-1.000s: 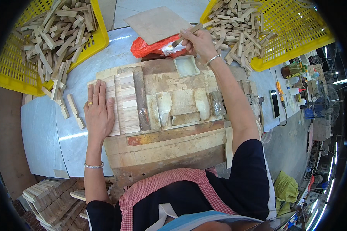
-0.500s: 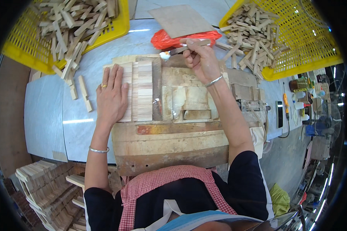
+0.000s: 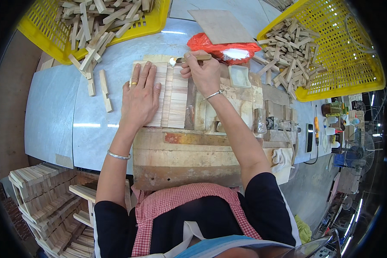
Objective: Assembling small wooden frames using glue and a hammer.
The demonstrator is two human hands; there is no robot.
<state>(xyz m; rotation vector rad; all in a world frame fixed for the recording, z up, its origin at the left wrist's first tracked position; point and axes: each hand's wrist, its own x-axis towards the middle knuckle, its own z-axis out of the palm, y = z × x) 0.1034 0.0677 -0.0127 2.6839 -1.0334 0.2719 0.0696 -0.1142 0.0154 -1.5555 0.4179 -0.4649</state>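
My left hand lies flat, fingers stretched out, on the left part of a row of pale wooden strips. The strips are packed side by side on a worn wooden board. In my right hand is a brush with a light wooden handle, gripped between thumb and fingers. Its tip carries a white, paste-like blob and points left, over the far end of the strips. I cannot tell whether the tip touches the wood.
Yellow baskets of notched wood pieces stand at the far left and far right. Red plastic with white stuff lies beyond the board, near a small square dish. Loose pieces lie left; stacked wood stands below left.
The right hand has brought the brush from near the red plastic leftward to the strips' far end. My left hand stays flat on the wood. The whole view has shifted.
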